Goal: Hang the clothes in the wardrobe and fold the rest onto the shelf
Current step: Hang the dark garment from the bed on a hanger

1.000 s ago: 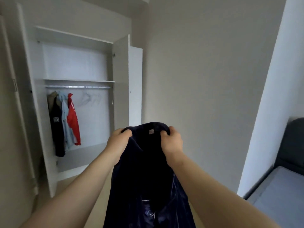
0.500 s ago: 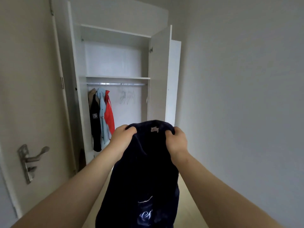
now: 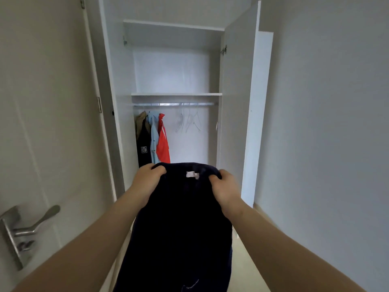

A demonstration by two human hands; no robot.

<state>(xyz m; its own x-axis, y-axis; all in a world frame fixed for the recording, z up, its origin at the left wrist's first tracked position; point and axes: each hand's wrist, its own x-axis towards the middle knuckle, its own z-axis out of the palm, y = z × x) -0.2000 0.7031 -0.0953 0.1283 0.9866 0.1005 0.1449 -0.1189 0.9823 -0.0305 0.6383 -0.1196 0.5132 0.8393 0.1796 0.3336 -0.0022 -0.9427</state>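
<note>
A dark navy garment point(image 3: 181, 224) hangs in front of me, held up by its collar, with a small white label point(image 3: 192, 175) showing. My left hand point(image 3: 147, 182) grips the collar's left side and my right hand point(image 3: 225, 190) grips its right side. Straight ahead stands the open white wardrobe point(image 3: 176, 60). Its rail point(image 3: 174, 104) carries a black garment point(image 3: 144, 144), a light blue shirt point(image 3: 154, 142) and a red garment point(image 3: 163, 144) at the left. Several bare white hangers point(image 3: 188, 121) hang at the rail's middle. A shelf point(image 3: 176, 94) sits above the rail.
The wardrobe's right door point(image 3: 237, 102) stands open toward me. A room door with a metal lever handle point(image 3: 27, 228) fills the left side. A plain wall point(image 3: 326, 123) runs along the right, with pale floor point(image 3: 248, 260) below.
I have turned toward the wardrobe and moved closer, so it now sits straight ahead and larger. Both hands keep the same hold on the navy garment's collar.
</note>
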